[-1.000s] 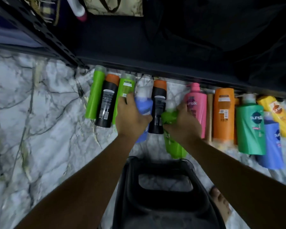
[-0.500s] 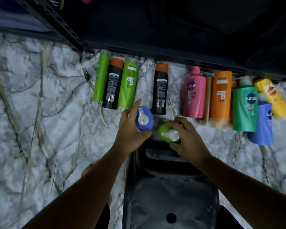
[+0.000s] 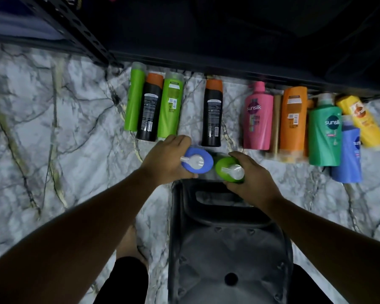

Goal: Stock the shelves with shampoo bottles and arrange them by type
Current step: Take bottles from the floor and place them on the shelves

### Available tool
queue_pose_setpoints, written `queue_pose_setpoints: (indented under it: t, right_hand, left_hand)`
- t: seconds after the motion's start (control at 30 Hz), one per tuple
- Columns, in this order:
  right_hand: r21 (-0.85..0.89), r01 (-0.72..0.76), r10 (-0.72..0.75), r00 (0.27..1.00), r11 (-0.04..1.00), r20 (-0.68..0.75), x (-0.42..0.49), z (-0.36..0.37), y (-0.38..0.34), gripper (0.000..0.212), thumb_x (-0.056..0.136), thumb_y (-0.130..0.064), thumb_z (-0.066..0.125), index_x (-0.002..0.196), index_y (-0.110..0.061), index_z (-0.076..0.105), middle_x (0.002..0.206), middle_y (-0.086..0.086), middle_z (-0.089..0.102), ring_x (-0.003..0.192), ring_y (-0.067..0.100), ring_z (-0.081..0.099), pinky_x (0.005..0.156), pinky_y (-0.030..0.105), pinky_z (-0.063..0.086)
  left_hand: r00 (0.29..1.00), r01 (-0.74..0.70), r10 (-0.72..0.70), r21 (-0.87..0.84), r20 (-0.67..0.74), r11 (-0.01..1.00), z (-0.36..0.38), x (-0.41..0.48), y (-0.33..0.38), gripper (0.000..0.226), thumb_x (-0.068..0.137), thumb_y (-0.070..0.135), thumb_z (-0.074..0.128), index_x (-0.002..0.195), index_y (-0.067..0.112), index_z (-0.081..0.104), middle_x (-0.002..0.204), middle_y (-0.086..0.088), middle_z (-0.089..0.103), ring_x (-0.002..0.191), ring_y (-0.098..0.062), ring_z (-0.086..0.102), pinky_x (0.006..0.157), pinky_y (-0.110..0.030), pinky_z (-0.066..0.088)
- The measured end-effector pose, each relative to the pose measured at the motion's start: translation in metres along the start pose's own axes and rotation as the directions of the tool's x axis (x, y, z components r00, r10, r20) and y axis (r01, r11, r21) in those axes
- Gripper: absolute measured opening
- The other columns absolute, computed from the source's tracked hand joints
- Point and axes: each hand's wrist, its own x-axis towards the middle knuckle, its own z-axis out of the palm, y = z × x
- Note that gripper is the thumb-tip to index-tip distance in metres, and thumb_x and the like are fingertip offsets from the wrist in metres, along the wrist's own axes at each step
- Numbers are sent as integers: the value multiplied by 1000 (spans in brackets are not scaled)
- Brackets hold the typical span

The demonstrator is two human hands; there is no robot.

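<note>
My left hand (image 3: 165,159) grips a blue pump bottle (image 3: 203,155), upright, seen from its white pump top. My right hand (image 3: 253,178) grips a green pump bottle (image 3: 223,164) the same way, right beside the blue one. Both are held above the marble floor, at the far end of a dark plastic stool (image 3: 226,242). Several shampoo bottles lie in a row on the floor before the black metal shelf (image 3: 184,40): a slim green bottle (image 3: 134,97), a black bottle with an orange cap (image 3: 150,108), a pink Sunsilk bottle (image 3: 258,119), an orange bottle (image 3: 293,119).
At the right end of the row lie a green Sunsilk pump bottle (image 3: 325,132), a blue bottle (image 3: 348,159) and a yellow bottle (image 3: 360,119). A slanted black shelf upright (image 3: 75,25) stands at the upper left. My bare foot (image 3: 130,242) rests left of the stool.
Both hands lifted the blue and green pump bottles off the floor row and turned them upright, pulling them back toward me. The view has tilted down over the stool.
</note>
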Motion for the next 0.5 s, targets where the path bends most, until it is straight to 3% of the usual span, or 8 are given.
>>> queue_pose_setpoints:
  t: [0.13, 0.3, 0.43, 0.5]
  right_hand:
    - [16, 5, -5, 1000, 1000, 3, -1, -2, 1, 75, 72, -31, 86, 136, -33, 46, 126, -8, 64, 105, 18, 64, 91, 34, 53]
    - [25, 63, -63, 998, 998, 20, -5, -7, 1, 73, 71, -22, 87, 134, -29, 52, 123, -8, 65, 105, 14, 63, 88, 22, 48]
    - [88, 60, -59, 998, 994, -6, -31, -23, -17, 76, 69, -20, 89, 136, -29, 53, 125, -10, 65, 109, 10, 63, 93, 21, 49]
    - [147, 34, -28, 999, 989, -39, -53, -43, -35, 78, 68, -22, 90, 137, -32, 53, 123, -13, 66, 109, 4, 63, 94, 17, 49]
  left_hand:
    - [993, 117, -102, -304, 65, 945, 26, -15, 4, 78, 72, 40, 88, 137, 22, 51, 127, 3, 64, 109, -24, 61, 87, -37, 52]
    - [975, 220, -203, -505, 88, 835, 28, -19, 17, 64, 71, 22, 90, 124, 29, 55, 114, 9, 65, 102, -15, 63, 89, -36, 54]
    - [958, 282, -261, -574, 122, 769, 3, -38, 37, 61, 70, 15, 92, 118, 27, 56, 108, 7, 65, 98, -9, 63, 83, -26, 50]
    - [957, 281, -264, -596, 118, 752, -20, -53, 56, 63, 68, 15, 94, 119, 25, 57, 109, 8, 66, 99, -9, 64, 84, -31, 54]
